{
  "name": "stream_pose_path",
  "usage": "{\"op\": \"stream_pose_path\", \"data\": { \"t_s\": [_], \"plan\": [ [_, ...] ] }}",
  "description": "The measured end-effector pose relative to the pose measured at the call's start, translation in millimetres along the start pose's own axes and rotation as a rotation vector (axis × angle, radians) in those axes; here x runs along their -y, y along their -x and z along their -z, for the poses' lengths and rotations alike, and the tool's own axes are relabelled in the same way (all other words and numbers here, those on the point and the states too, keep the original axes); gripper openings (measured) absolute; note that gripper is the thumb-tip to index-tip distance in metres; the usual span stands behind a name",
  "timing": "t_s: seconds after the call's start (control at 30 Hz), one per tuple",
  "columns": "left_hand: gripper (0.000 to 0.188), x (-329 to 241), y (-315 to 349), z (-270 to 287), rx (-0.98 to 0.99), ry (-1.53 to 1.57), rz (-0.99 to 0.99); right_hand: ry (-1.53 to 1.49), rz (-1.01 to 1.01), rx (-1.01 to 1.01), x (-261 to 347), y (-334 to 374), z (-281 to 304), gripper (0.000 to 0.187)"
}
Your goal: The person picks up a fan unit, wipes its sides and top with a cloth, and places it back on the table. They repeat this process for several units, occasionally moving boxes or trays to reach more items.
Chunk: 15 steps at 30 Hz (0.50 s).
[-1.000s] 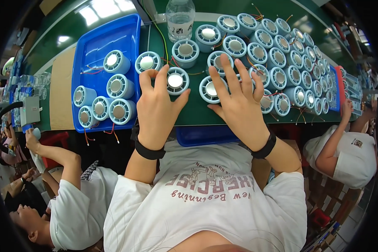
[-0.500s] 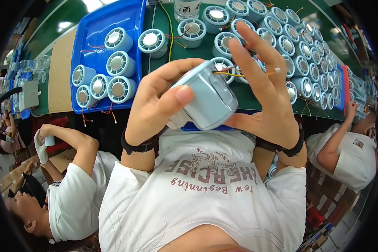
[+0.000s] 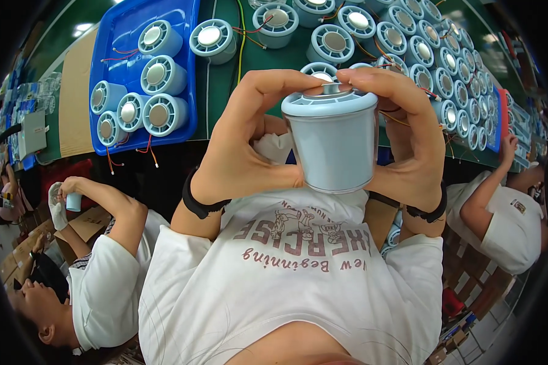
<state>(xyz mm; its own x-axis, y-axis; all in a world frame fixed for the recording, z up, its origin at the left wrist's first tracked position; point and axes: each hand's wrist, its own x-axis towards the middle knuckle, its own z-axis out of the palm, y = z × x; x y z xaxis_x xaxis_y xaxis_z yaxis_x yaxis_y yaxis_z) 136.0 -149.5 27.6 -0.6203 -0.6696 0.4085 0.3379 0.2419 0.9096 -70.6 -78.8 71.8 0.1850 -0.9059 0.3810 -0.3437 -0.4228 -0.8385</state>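
I have one pale-blue unit (image 3: 333, 143) pinched near the counter's (image 3: 222, 86) edge between left hand (image 3: 234, 143) and right hand (image 3: 421, 143), both hands half-curled, fingertips at its silver disc (image 3: 340, 89), thumbs low. That end points up my view, axis nearly vertical. Six similar units (image 3: 155, 74) sit in the blue tray (image 3: 120, 31).

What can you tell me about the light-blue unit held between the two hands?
The light-blue unit is cup-shaped, narrowing downward, with a thick rim and a shiny, metal-looking disc on top. Its smooth wall looks like plastic, with a clear outer layer. It is held roughly upright in the air between the left hand and the right hand, fingers at the top, thumbs low on its sides.
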Motion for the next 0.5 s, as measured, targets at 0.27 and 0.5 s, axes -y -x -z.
{"op": "stream_pose_path", "data": {
  "t_s": [0.27,0.5],
  "plan": [
    [0.076,-5.4,0.9,-0.7,-0.037,-0.046,-0.03,0.021,-0.11,-0.022,6.8,3.3,0.4,0.079],
    [0.091,-16.2,-0.5,-1.6,-0.057,-0.419,-0.119,0.22,-0.598,-0.099,29.2,9.7,-3.8,0.087]
  ]
}}
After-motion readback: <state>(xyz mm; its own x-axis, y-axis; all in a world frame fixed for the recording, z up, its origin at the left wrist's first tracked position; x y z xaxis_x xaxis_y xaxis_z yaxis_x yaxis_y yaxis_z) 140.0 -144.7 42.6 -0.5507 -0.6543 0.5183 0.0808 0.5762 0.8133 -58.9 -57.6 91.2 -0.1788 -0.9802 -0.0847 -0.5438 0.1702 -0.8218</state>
